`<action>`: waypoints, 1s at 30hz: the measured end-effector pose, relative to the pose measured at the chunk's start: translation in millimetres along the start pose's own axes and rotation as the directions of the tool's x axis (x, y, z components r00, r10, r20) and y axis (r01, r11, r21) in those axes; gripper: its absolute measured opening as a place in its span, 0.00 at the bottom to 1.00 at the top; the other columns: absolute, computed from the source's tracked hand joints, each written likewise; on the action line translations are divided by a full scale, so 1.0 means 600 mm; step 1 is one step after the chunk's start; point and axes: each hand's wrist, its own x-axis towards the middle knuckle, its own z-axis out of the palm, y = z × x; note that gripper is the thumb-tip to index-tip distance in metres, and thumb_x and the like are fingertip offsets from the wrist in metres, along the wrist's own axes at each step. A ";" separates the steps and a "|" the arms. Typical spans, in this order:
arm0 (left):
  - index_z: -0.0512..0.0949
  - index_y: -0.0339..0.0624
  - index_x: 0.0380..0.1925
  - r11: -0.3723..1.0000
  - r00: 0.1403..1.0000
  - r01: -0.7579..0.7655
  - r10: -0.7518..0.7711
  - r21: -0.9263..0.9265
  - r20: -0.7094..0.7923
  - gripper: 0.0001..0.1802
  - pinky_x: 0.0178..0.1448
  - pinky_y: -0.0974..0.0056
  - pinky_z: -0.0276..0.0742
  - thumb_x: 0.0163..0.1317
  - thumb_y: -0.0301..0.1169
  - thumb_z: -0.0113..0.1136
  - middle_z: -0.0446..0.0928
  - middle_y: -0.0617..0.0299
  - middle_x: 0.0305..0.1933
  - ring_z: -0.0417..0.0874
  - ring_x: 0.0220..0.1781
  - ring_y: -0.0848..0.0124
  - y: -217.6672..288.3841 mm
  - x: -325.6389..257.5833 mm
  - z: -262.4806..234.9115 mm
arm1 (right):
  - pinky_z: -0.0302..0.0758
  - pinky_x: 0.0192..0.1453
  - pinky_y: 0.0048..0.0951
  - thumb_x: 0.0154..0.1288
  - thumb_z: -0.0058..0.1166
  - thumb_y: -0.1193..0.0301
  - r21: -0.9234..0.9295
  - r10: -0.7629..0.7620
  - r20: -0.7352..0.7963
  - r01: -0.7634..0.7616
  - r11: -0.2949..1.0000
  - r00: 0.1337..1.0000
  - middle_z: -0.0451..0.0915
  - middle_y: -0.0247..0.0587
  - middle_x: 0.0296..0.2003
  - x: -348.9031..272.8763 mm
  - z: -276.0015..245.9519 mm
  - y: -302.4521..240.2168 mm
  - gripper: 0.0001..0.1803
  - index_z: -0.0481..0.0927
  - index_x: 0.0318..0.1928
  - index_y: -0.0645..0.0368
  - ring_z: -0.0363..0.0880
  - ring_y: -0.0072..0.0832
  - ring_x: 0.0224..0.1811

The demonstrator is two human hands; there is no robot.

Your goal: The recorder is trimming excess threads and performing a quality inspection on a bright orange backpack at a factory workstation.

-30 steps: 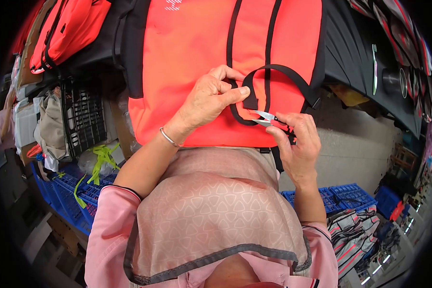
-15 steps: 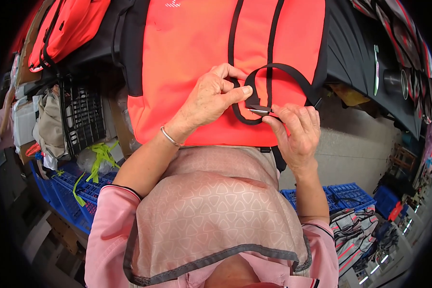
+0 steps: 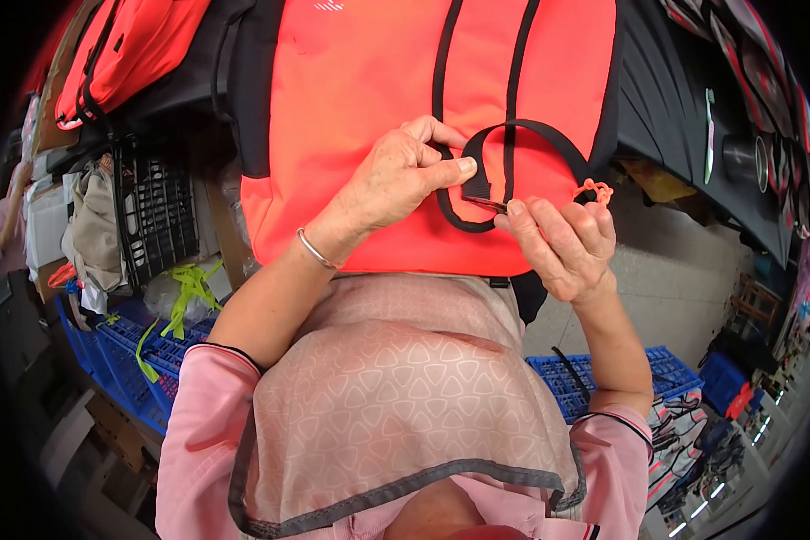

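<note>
A bright orange-red backpack with black side panels lies in front of me, its padded orange shoulder strap edged in black. My left hand pinches a black webbing strap near its end, over the lower part of the shoulder strap. The webbing arches up to the right in a loop. In my right hand is a pair of small thread snips, closed in by the fingers, their tips against the webbing end. A knotted orange cord shows above the right knuckles; where it leads is hidden.
The bag rests on a black-covered table, with a toothbrush and a metal cup at right. Another orange bag lies at far left. A black crate and blue crates stand lower left; another blue crate is at lower right.
My right hand has turned and shifted slightly right and down, and the snip blades now show less. The orange cord has come into sight. My left hand keeps its pinch.
</note>
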 end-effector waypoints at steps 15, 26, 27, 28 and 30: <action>0.80 0.36 0.14 0.998 0.998 0.061 -0.060 -0.029 0.014 0.21 0.57 0.66 0.64 0.63 0.35 0.66 0.76 0.61 0.51 0.71 0.50 0.74 0.012 0.001 -0.001 | 0.65 0.34 0.29 0.53 0.73 0.64 0.114 0.050 0.016 -0.052 0.992 0.999 0.80 0.29 0.35 0.001 0.007 0.020 0.18 0.85 0.43 0.54 0.69 0.24 0.27; 0.79 0.37 0.13 0.988 0.990 0.143 -0.143 -0.050 0.013 0.20 0.57 0.66 0.64 0.63 0.35 0.66 0.77 0.61 0.50 0.71 0.50 0.74 0.008 0.005 0.000 | 0.60 0.30 0.25 0.49 0.67 0.75 0.172 -0.183 0.044 0.173 0.970 0.982 0.79 0.29 0.33 0.035 0.005 0.048 0.09 0.82 0.33 0.54 0.67 0.21 0.25; 0.79 0.37 0.13 0.988 0.990 0.144 -0.144 -0.049 0.014 0.20 0.57 0.66 0.64 0.63 0.35 0.66 0.77 0.61 0.50 0.71 0.50 0.74 0.008 0.004 -0.001 | 0.60 0.30 0.25 0.49 0.67 0.75 0.172 -0.182 0.044 0.172 0.970 0.982 0.79 0.29 0.33 0.034 0.004 0.047 0.09 0.82 0.33 0.54 0.67 0.21 0.25; 0.79 0.37 0.13 0.989 0.990 0.144 -0.143 -0.045 0.012 0.21 0.57 0.66 0.64 0.63 0.35 0.66 0.76 0.61 0.50 0.71 0.50 0.74 0.008 0.004 -0.001 | 0.61 0.29 0.25 0.51 0.67 0.74 0.184 -0.165 0.067 0.150 0.971 0.984 0.79 0.30 0.33 0.033 0.004 0.046 0.08 0.82 0.33 0.55 0.68 0.21 0.25; 0.79 0.37 0.13 0.989 0.990 0.143 -0.143 -0.041 0.010 0.21 0.57 0.66 0.64 0.63 0.35 0.66 0.76 0.61 0.50 0.71 0.50 0.75 0.008 0.003 -0.001 | 0.61 0.28 0.25 0.52 0.68 0.73 0.194 -0.148 0.090 0.129 0.972 0.985 0.80 0.31 0.33 0.031 0.003 0.044 0.08 0.82 0.33 0.55 0.69 0.21 0.25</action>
